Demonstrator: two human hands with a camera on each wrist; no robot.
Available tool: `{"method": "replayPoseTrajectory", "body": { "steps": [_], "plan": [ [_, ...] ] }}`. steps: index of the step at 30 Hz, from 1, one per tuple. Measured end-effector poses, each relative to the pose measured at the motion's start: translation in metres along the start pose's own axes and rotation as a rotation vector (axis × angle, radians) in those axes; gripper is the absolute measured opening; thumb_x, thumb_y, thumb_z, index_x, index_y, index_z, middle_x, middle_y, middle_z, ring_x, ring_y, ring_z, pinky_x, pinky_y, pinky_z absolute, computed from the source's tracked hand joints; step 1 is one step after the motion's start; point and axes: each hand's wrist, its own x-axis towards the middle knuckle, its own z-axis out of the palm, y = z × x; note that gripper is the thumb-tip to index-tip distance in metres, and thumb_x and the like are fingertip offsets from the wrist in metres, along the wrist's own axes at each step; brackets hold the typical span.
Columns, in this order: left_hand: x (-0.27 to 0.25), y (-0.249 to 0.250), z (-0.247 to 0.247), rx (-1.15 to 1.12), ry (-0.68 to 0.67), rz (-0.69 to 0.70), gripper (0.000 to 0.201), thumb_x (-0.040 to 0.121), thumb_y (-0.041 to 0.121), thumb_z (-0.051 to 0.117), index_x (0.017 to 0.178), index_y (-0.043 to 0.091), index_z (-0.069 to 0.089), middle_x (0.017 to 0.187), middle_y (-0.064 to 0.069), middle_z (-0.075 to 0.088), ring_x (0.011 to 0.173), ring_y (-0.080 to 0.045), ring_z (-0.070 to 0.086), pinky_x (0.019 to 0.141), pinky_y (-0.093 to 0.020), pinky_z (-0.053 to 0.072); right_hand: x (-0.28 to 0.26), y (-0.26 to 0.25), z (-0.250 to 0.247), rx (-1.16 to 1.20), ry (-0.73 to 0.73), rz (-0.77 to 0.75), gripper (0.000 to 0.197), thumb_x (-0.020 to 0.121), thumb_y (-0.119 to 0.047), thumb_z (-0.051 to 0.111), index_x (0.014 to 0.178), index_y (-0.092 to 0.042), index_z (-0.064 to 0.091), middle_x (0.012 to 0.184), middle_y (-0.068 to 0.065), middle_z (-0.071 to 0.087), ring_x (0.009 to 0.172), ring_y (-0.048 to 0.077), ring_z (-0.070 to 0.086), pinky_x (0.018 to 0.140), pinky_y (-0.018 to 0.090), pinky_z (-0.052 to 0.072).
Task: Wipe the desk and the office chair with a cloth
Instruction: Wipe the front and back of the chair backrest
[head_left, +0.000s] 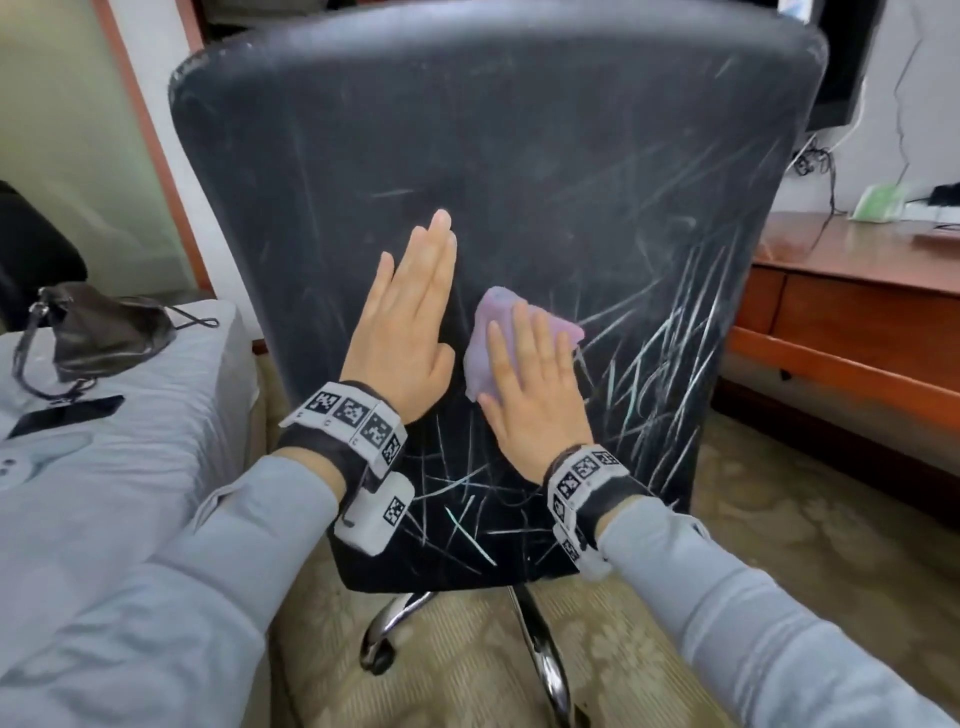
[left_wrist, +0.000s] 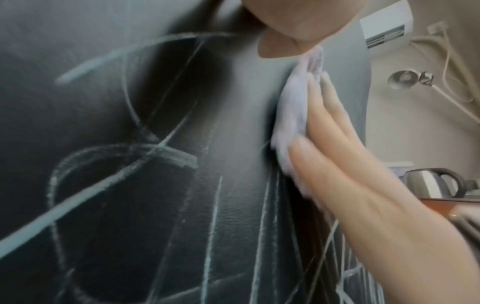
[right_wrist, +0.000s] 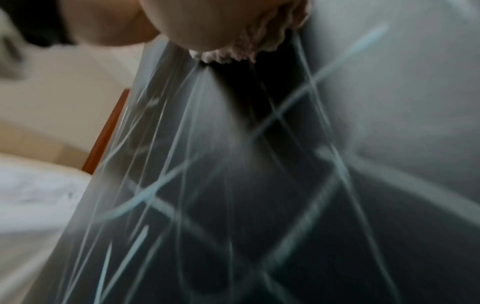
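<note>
A black office chair (head_left: 493, 156) stands with its backrest toward me, its lower half crossed by pale chalk-like lines. My left hand (head_left: 410, 306) lies flat on the backrest, fingers straight and together. Just to its right, my right hand (head_left: 530, 374) presses a lilac cloth (head_left: 488, 332) flat against the backrest. In the left wrist view the right hand (left_wrist: 345, 164) pins the cloth (left_wrist: 293, 107) to the dark leather (left_wrist: 130, 185). In the right wrist view only the cloth's frilled edge (right_wrist: 233, 55) shows under my palm. The wooden desk (head_left: 852, 270) is at the right.
A bed (head_left: 104, 467) with a dark bag (head_left: 104, 332) and a black phone (head_left: 67, 415) lies at the left. The chair's chrome base (head_left: 540, 649) stands on beige carpet. Cables and a green-white pack (head_left: 883, 202) sit on the desk; a kettle (left_wrist: 436, 183) stands further back.
</note>
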Motion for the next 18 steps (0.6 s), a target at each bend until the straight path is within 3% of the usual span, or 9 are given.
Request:
{"method": "replayPoseTrajectory", "body": {
  "steps": [3, 7, 11, 15, 18],
  "plan": [
    [-0.004, 0.000, 0.002, 0.064, 0.001, -0.012, 0.099, 0.074, -0.006, 0.050, 0.160, 0.006, 0.004, 0.169, -0.003, -0.009, 0.155, -0.019, -0.007, 0.125, -0.036, -0.004, -0.015, 0.016, 0.005, -0.063, -0.034, -0.099, 0.073, 0.100, -0.026, 0.045, 0.158, -0.010, 0.002, 0.163, 0.019, -0.007, 0.150, 0.034, -0.013, 0.121, 0.053, -0.006],
    [-0.005, -0.006, 0.000, 0.067, -0.003, 0.021, 0.097, 0.073, -0.003, 0.049, 0.160, 0.006, 0.007, 0.169, -0.006, -0.003, 0.156, -0.021, -0.003, 0.126, -0.040, 0.000, 0.053, 0.032, -0.040, -0.009, 0.130, -0.034, 0.068, 0.098, -0.014, 0.046, 0.157, -0.005, 0.014, 0.162, 0.026, 0.003, 0.151, 0.039, -0.003, 0.120, 0.059, 0.004],
    [-0.006, -0.010, 0.001, -0.018, 0.032, 0.034, 0.097, 0.071, -0.007, 0.048, 0.160, 0.005, 0.011, 0.169, -0.006, 0.000, 0.155, -0.019, -0.004, 0.126, -0.037, -0.003, 0.103, 0.027, -0.065, 0.037, 0.307, -0.007, 0.063, 0.103, -0.028, 0.043, 0.155, -0.001, 0.019, 0.159, 0.031, 0.011, 0.149, 0.045, 0.008, 0.120, 0.060, 0.006],
    [-0.006, -0.011, 0.002, -0.072, 0.053, 0.012, 0.097, 0.069, -0.008, 0.047, 0.159, 0.003, 0.013, 0.169, -0.007, 0.002, 0.154, -0.014, -0.008, 0.124, -0.033, -0.007, 0.018, 0.003, 0.001, -0.027, 0.053, -0.155, 0.073, 0.101, -0.038, 0.043, 0.157, -0.005, 0.010, 0.163, 0.021, -0.001, 0.150, 0.038, -0.012, 0.120, 0.057, -0.004],
    [-0.008, -0.013, 0.001, -0.067, 0.044, 0.012, 0.099, 0.069, -0.009, 0.046, 0.160, 0.005, 0.010, 0.169, -0.005, -0.002, 0.154, -0.015, -0.010, 0.125, -0.034, -0.008, -0.058, -0.008, 0.047, -0.092, -0.126, -0.288, 0.077, 0.099, -0.040, 0.042, 0.158, -0.009, 0.004, 0.164, 0.015, -0.013, 0.150, 0.034, -0.013, 0.120, 0.055, -0.004]
  ]
}}
